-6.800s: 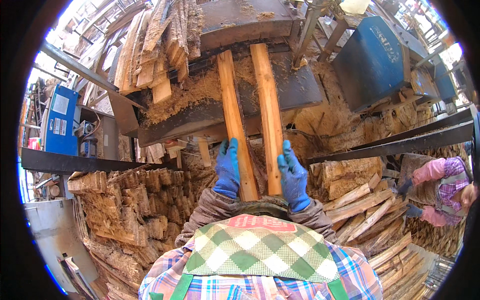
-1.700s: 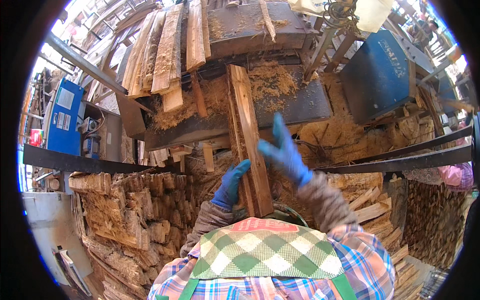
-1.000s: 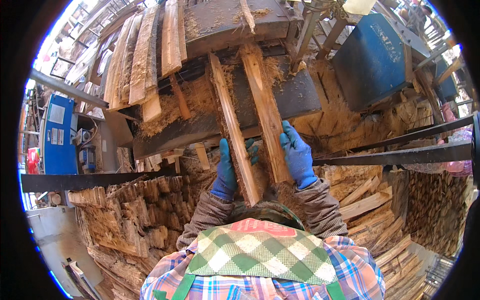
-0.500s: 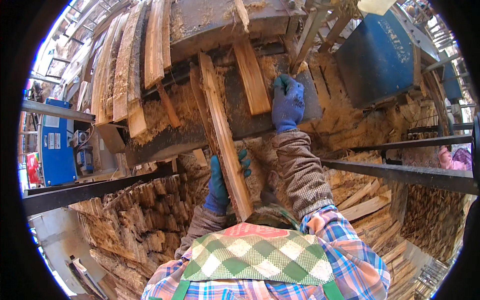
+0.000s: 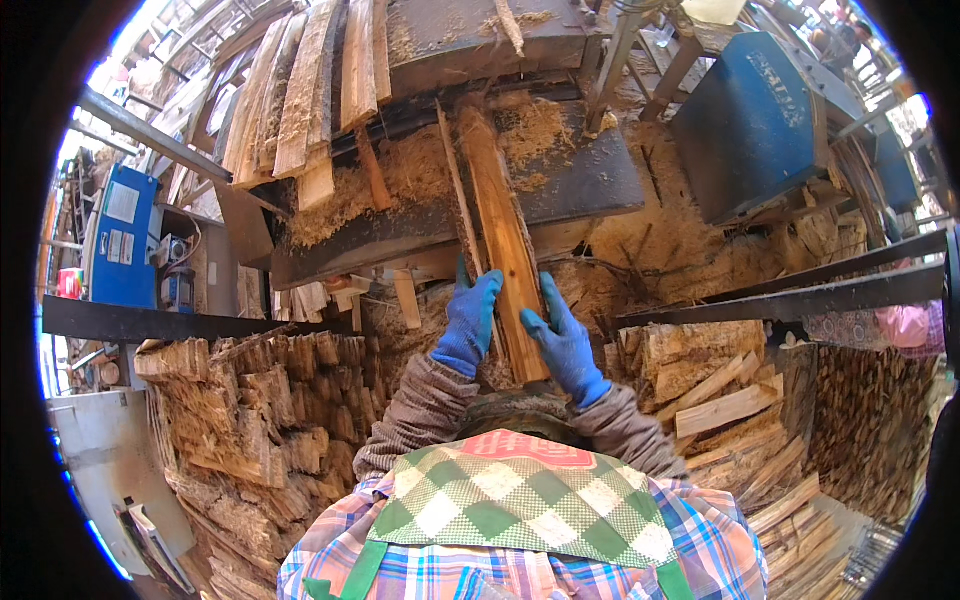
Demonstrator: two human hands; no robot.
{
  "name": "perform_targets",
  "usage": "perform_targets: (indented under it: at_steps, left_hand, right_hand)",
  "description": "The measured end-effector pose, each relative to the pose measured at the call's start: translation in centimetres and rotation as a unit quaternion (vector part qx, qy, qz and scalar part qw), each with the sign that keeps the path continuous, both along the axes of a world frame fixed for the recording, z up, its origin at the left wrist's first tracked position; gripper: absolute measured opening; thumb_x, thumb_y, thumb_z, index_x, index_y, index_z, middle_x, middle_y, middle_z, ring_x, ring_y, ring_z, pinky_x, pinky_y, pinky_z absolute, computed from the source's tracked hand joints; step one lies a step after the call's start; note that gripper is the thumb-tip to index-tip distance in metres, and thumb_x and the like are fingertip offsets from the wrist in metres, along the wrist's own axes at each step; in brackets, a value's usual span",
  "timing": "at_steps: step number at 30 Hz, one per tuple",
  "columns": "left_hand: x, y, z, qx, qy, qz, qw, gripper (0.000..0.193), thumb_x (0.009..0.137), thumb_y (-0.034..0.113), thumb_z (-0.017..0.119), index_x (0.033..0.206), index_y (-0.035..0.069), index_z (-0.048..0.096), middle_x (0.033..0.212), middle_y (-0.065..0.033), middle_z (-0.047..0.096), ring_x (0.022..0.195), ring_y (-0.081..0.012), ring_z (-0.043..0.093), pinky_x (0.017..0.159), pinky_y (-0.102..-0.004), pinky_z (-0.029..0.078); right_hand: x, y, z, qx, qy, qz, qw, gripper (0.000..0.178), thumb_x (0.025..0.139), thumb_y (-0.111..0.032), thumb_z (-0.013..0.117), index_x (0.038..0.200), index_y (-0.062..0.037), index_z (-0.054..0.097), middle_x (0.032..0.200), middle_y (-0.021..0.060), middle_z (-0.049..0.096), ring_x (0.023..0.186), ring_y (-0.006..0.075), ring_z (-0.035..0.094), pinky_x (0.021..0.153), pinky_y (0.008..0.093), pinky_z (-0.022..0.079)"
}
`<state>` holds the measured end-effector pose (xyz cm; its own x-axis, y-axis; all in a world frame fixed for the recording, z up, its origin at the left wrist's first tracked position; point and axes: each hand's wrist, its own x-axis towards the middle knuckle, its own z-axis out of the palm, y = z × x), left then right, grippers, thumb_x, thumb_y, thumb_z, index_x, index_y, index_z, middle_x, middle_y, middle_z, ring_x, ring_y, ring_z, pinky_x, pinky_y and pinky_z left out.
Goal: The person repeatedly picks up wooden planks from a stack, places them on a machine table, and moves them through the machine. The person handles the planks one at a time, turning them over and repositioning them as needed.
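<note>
Head view. We hold a wooden plank (image 5: 505, 240) between both gloved hands, its far end lying on the sawdust-covered machine table (image 5: 590, 185) ahead of the fingertips. A thin wood strip (image 5: 458, 195) runs just left of the plank, under our left hand (image 5: 470, 325).

Risk, as we judge it: the plank could tilt or slip sideways on the loose sawdust, since each hand bears on one edge only; splinters could snag the gloves.

Left-hand fingers (image 5: 487, 290): curled together, wrapped on the plank's left edge. Right hand (image 5: 563, 340): fingers (image 5: 547, 300) extended, slightly spread, pressed flat against the right edge.
</note>
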<state>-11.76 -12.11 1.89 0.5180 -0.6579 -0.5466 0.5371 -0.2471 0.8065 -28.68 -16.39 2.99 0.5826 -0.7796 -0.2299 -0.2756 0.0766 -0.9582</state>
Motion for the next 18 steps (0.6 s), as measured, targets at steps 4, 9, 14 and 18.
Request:
perform_targets:
  at_steps: [4, 9, 14, 18]
  left_hand:
    - [-1.5, 0.8, 1.6, -0.036, 0.0, 0.046, 0.998, 0.093, 0.1, 0.034, 0.072, 0.168, 0.015, 0.011, 0.15, -0.014, 0.052, 0.128, -0.0258, 0.06, 0.094, -0.0327, 0.055]
    - [0.0, 2.4, 0.3, -0.1, -0.05, 0.067, 0.991, 0.08, 0.102, 0.022, 0.069, 0.166, 0.013, 0.022, 0.158, -0.0144, 0.044, 0.134, -0.0252, 0.055, 0.101, -0.033, 0.052]
    - [-0.6, 2.3, 0.8, -0.123, -0.125, 0.08, 0.981, 0.077, 0.099, 0.016, 0.073, 0.163, 0.01, 0.031, 0.162, -0.0135, 0.039, 0.143, -0.0258, 0.047, 0.119, -0.0385, 0.044]
    - [0.1, -0.2, 6.8, -0.115, -0.111, 0.068, 0.985, 0.072, 0.101, 0.016, 0.07, 0.162, 0.007, 0.033, 0.165, -0.0134, 0.036, 0.147, -0.0246, 0.041, 0.12, -0.0371, 0.042]
  right_hand:
    - [-1.4, 1.2, -1.7, -0.069, -0.086, -0.115, 0.987, 0.053, 0.106, -0.013, 0.061, 0.157, -0.0048, 0.045, 0.147, 0.0108, 0.062, 0.107, 0.0076, 0.06, 0.091, 0.0269, 0.054]
    - [-1.9, -3.2, 0.3, -0.019, -0.111, -0.114, 0.987, 0.051, 0.108, -0.016, 0.059, 0.155, 0.0004, 0.045, 0.155, 0.0127, 0.053, 0.132, 0.0164, 0.055, 0.108, 0.0317, 0.048]
    - [-0.7, -6.5, 0.9, -0.044, -0.071, -0.109, 0.991, 0.053, 0.106, -0.022, 0.063, 0.152, 0.0014, 0.049, 0.15, 0.0135, 0.057, 0.133, 0.0178, 0.056, 0.11, 0.0334, 0.048]
    - [0.8, -8.5, -1.0, -0.177, 0.029, -0.146, 0.973, 0.044, 0.105, -0.024, 0.066, 0.144, -0.0042, 0.06, 0.131, 0.013, 0.07, 0.109, 0.0184, 0.069, 0.091, 0.0343, 0.058]
